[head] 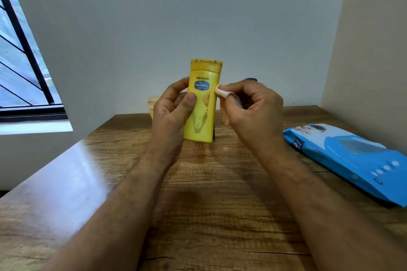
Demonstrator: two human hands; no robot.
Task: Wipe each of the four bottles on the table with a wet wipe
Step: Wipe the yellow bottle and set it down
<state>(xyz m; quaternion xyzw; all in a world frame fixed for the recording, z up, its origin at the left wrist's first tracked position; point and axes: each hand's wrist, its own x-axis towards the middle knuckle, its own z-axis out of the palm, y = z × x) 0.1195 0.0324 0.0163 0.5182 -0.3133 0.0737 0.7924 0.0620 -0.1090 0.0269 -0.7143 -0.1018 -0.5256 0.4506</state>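
A: Nearest?
B: Grained wooden table (209,215); at right, one glossy blue soft wipe pack (352,160), lying flat.
A: Mid-scene?
B: One flat-sided yellow plastic bottle (203,103), upright, gripped by left hand (169,114). Right hand (251,108) pinching small white wet wipe (221,92) against bottle's right edge.
A: Farther?
B: One pale bottle (153,105) behind, left; others hidden.

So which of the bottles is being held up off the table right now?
The yellow Vaseline bottle: the left hand grips it upright while the right hand presses a wipe to its side. The other bottles sit mostly hidden behind the hands.
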